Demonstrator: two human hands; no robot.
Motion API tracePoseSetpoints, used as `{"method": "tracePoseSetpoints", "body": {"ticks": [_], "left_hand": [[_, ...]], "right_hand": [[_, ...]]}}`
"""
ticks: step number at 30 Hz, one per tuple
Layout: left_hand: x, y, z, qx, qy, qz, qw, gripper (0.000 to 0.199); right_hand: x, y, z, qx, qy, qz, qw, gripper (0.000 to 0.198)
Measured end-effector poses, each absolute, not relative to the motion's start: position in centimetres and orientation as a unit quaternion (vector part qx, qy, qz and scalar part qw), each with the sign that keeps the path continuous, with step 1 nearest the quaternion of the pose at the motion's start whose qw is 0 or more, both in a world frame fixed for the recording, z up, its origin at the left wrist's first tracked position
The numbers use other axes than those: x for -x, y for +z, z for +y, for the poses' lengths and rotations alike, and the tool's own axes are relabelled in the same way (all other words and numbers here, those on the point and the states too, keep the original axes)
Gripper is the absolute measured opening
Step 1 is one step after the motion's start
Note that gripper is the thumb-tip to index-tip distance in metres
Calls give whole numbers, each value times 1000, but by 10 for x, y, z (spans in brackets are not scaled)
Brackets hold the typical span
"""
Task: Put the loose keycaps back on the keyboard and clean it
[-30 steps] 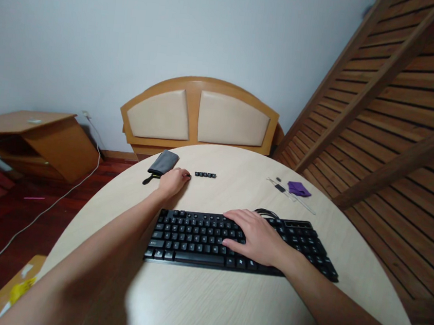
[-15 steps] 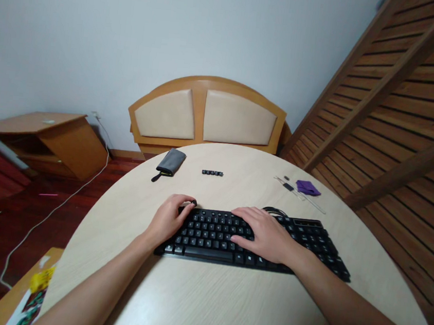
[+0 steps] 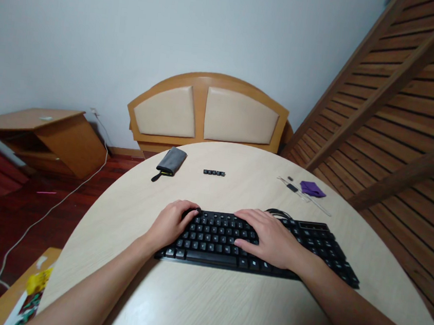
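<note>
From the head view, I see the person's black keyboard [image 3: 210, 258] lying flat on the pale round worktop [image 3: 195, 300], squarely in front of them, its long axis running left to right. The left hand [image 3: 171, 223] is the nearer one to its far left corner: thumb and forefinger come close together right at that corner, the keyboard stretching away to the right of these fingers. Something small and dark may be pinched there, but against the black keys I cannot tell. The right hand [image 3: 269, 239] lies across the keys right of the middle, its thumb set well apart from the other fingers, gripping nothing that I can see. Beyond the keyboard, well apart from both hands, a short row of black keycaps [image 3: 214, 172] runs roughly parallel to it, with a grey pouch [image 3: 174, 159] to its left and a purple cloth [image 3: 312, 189] away to its right. What differs from a second ago is mostly the left hand: then it was out by the row and the pouch, beside the leftmost keycap; now it is back on the keyboard's corner, while the right hand keeps its place over the keys.
</note>
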State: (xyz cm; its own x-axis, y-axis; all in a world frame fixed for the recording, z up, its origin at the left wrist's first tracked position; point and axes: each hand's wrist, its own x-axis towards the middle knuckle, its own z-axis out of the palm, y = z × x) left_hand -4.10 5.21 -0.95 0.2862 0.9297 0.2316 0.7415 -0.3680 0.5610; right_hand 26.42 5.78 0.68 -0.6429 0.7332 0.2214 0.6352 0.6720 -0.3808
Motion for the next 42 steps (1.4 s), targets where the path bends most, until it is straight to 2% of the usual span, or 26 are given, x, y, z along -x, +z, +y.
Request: {"method": "tracePoseSetpoints", "body": {"ticks": [14,27,36,42], "left_hand": [[38,-1,47,-829,204,515,81,24],[39,-5,46,-825,241,503,90,28],[38,-3,45,-805,254,526,108,20],[36,-3,45,-819,264,498,107,22]], "right_hand": [[-264,8,58,381,134,-899,170,53],[-265,7,59,379,139,-898,174,52],[-265,7,60,375,143,-898,181,52],[-265,8,60,375,139,-899,177,52]]}}
